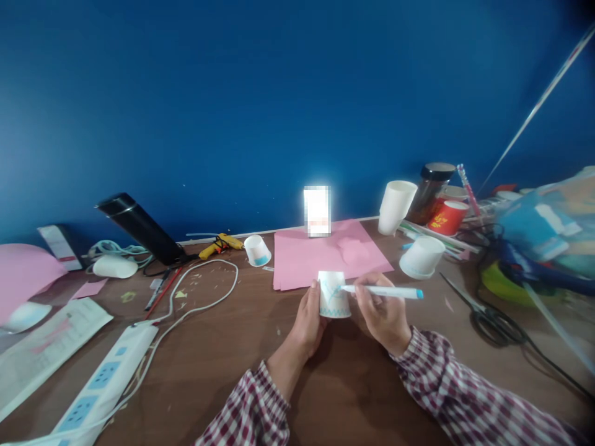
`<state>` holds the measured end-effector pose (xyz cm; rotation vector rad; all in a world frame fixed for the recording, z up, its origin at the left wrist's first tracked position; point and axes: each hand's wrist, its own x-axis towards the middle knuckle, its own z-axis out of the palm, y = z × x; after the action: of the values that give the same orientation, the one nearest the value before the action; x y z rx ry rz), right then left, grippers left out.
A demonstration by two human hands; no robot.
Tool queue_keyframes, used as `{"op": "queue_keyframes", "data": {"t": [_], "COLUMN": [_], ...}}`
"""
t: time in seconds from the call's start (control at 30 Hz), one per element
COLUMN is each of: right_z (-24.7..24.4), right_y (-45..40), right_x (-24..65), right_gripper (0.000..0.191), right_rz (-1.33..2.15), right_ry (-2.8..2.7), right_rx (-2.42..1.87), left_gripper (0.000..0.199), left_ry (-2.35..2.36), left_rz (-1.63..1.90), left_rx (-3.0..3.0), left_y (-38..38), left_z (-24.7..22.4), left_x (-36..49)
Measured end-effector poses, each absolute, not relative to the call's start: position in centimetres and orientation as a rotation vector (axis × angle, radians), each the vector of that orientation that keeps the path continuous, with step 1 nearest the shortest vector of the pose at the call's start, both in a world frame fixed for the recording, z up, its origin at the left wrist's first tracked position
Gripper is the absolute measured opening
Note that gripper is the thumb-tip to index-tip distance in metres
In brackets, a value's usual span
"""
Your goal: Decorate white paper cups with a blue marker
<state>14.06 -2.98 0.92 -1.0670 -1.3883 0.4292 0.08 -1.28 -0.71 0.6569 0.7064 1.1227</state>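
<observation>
A white paper cup [334, 303], upside down, has light blue lines on its side and a zigzag band near its rim. My left hand [307, 319] is closed around the cup's left side, with some fingers hidden behind it. In my right hand [380, 316] is a white marker [390, 291] with a light blue end, gripped like a pen. Its tip points left and meets the drawn side of the cup, or comes very close to it. Beyond the cup lie pink paper sheets [302, 257] on the brown table.
Black scissors [493, 322] lie right of my right hand, near an upturned paper cup [422, 257]. Stacked cups [395, 207] stand behind. On the left are a power strip [102, 378] with a looping white cable, a black bottle [139, 226] and a yellow glue gun [220, 244].
</observation>
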Motion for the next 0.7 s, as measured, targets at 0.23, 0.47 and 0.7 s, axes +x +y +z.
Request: {"op": "queue_keyframes", "data": {"t": [0.23, 0.47, 0.7], "right_z": [0.24, 0.29, 1.01], "right_y": [-3.00, -2.95, -3.09], "right_x": [14.17, 14.24, 14.10], "right_gripper": [0.005, 0.004, 0.006], "right_rz": [0.461, 0.455, 0.408], "right_ry": [-1.410, -1.438, -1.385], "right_rx": [-1.052, -1.050, -1.043], "left_gripper": [0.049, 0.048, 0.052], "left_ry": [0.671, 0.687, 0.693], "left_rz": [1.126, 1.129, 1.135], "left_rx": [0.680, 0.697, 0.600], "left_y": [-1.27, -1.17, -1.19], "left_z": [-0.67, -1.00, -0.90], "left_x": [0.15, 0.07, 0.12]}}
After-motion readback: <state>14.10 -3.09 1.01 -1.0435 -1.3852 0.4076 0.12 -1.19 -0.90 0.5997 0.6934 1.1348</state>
